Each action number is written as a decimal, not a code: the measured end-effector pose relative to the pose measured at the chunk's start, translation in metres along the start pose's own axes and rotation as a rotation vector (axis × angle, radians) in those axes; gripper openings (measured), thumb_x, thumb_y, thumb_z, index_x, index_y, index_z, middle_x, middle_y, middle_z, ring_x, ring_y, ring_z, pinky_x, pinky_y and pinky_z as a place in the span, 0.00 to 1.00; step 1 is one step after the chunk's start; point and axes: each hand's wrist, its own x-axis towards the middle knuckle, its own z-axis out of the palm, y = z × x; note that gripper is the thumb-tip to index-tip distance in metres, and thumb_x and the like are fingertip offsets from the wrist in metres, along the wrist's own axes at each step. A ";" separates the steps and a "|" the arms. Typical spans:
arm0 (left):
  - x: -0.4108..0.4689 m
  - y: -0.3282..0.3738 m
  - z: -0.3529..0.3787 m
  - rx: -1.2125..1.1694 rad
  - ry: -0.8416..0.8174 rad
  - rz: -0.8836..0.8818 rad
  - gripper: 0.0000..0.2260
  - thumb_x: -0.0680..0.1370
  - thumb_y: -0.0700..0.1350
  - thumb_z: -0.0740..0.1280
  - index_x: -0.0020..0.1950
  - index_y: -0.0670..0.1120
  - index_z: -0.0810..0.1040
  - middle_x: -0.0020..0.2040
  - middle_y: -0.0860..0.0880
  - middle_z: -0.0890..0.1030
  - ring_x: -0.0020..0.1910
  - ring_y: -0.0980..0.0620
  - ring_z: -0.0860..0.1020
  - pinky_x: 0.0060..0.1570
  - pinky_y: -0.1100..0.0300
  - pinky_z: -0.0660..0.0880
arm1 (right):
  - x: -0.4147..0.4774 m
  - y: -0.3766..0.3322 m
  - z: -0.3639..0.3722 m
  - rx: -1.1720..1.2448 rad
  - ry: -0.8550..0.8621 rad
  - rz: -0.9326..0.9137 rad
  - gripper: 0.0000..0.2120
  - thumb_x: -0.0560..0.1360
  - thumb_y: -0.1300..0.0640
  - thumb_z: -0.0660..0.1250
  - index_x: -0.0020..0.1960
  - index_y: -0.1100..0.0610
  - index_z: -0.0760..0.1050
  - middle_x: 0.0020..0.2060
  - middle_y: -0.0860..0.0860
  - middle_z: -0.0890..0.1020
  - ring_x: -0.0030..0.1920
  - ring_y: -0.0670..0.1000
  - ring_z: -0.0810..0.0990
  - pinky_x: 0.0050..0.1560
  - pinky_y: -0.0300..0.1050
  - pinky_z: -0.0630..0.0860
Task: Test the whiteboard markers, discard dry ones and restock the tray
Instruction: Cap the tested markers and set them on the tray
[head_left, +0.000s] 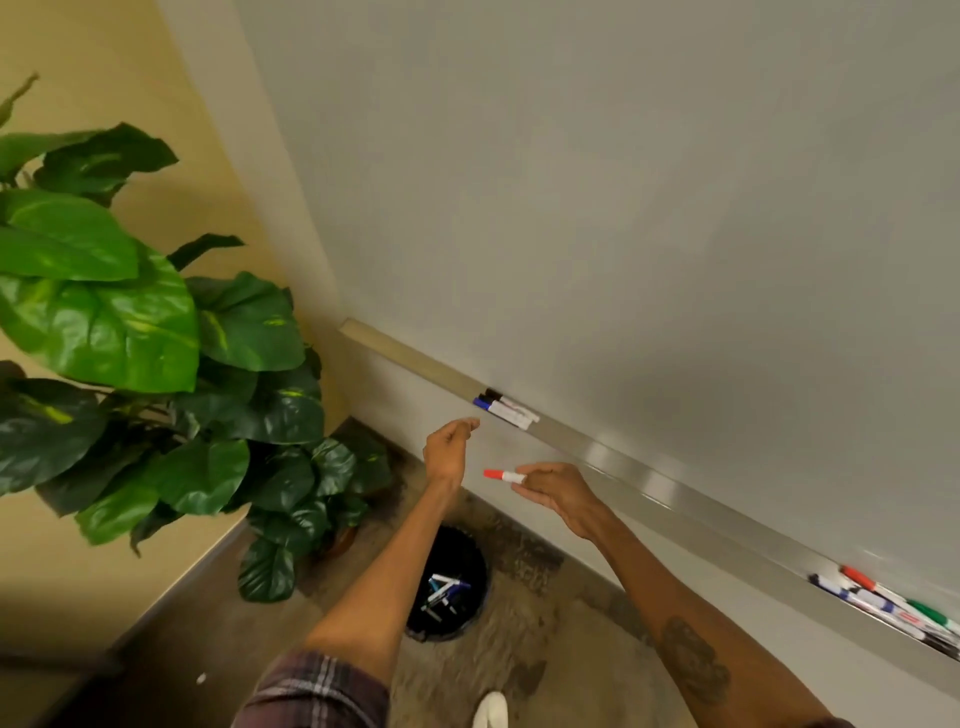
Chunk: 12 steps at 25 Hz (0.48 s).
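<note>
Head view: the red-capped marker (503, 475) is in mid-air below the tray (649, 480), pinched at its white barrel by the right hand (553, 491), cap pointing left. The left hand (449, 448) hangs just beside it, fingers loosely curled, grasping nothing. Both hands are clear of the tray's front edge, and there is open room between them and the whiteboard (623, 208). Two capped markers (506, 408) – one black, one blue – lie near the tray's left end; a mixed group (883, 605) fills the right end. Barrel print is too blurred to read. On the floor (545, 649) below, a black bin (470, 556) holds markers – partly hidden by the left forearm. A leafy plant (156, 338) fills the left corner.
</note>
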 end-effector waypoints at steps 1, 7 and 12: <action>0.005 -0.013 -0.012 0.050 -0.030 -0.038 0.10 0.81 0.41 0.63 0.54 0.44 0.85 0.54 0.51 0.84 0.57 0.50 0.80 0.63 0.57 0.74 | 0.007 0.018 0.004 -0.059 0.031 0.042 0.11 0.74 0.74 0.68 0.56 0.73 0.78 0.58 0.69 0.80 0.56 0.64 0.82 0.61 0.51 0.78; 0.014 -0.074 -0.066 0.293 -0.133 -0.186 0.08 0.78 0.38 0.67 0.52 0.40 0.85 0.53 0.45 0.85 0.54 0.54 0.80 0.59 0.63 0.74 | 0.038 0.080 0.033 -0.671 0.143 0.142 0.12 0.71 0.70 0.71 0.53 0.64 0.84 0.52 0.61 0.85 0.48 0.55 0.84 0.49 0.40 0.81; 0.024 -0.103 -0.100 0.387 -0.155 -0.255 0.07 0.78 0.41 0.68 0.52 0.42 0.85 0.53 0.46 0.85 0.56 0.53 0.81 0.63 0.59 0.74 | 0.060 0.098 0.071 -0.870 0.049 0.142 0.15 0.71 0.65 0.72 0.58 0.63 0.83 0.51 0.59 0.85 0.50 0.56 0.85 0.57 0.49 0.81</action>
